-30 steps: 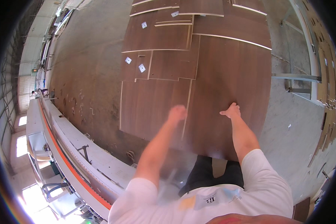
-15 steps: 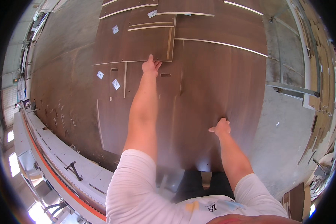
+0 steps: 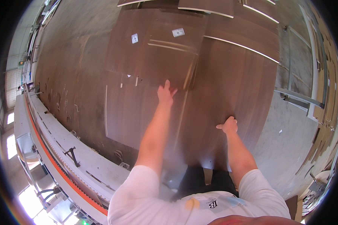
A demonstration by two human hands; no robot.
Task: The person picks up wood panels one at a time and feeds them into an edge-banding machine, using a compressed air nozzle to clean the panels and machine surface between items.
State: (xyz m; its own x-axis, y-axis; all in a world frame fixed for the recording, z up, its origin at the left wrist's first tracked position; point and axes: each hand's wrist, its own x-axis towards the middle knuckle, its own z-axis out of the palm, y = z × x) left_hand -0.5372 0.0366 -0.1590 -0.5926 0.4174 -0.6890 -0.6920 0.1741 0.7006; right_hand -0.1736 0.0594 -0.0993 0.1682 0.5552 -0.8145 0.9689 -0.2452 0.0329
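Panels (image 3: 240,82) lie between the machine (image 3: 97,165) and the metal frame (image 3: 302,98)

White short-sleeved T-shirt (image 3: 165,206) | yellow-and-blue chest print (image 3: 202,204), dark lettering (image 3: 213,204) | black trousers (image 3: 191,183) | left grip (image 3: 166,96), right grip (image 3: 228,126) bare

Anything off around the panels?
Yes: pale scraps litter the floor left of the brown panels, which looks untidy, like uncleared debris. The panels also lie overlapped with staggered edges; no obvious breakage shows.
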